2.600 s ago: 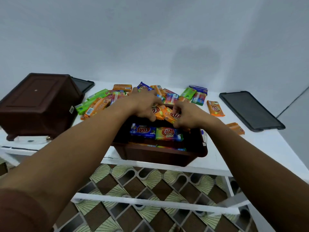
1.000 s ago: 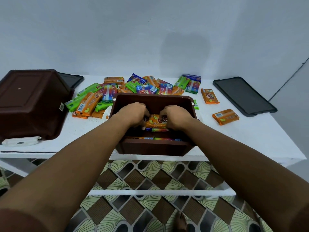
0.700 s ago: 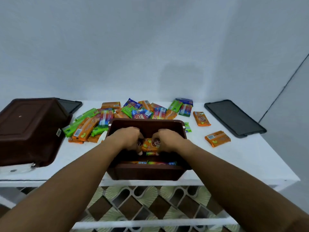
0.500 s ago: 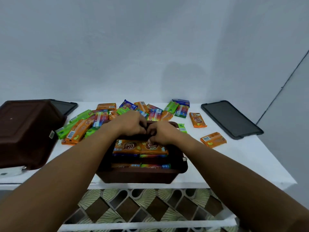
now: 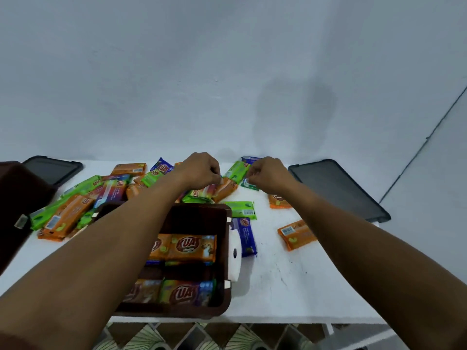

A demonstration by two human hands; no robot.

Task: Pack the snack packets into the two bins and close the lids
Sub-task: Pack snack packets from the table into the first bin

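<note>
The left hand (image 5: 199, 170) is curled and seems to pinch an orange packet (image 5: 226, 189) near the table's (image 5: 278, 286) far edge. The right hand (image 5: 269, 175) is curled beside a green packet (image 5: 235, 170), but I cannot tell if it grips it. The bin (image 5: 199, 218) stands at the near edge.

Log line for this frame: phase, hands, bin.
phase: hands at pile | left hand: pinches orange packet | right hand: curled at green packet, grip unclear | bin: open, partly filled | lid: off
</note>
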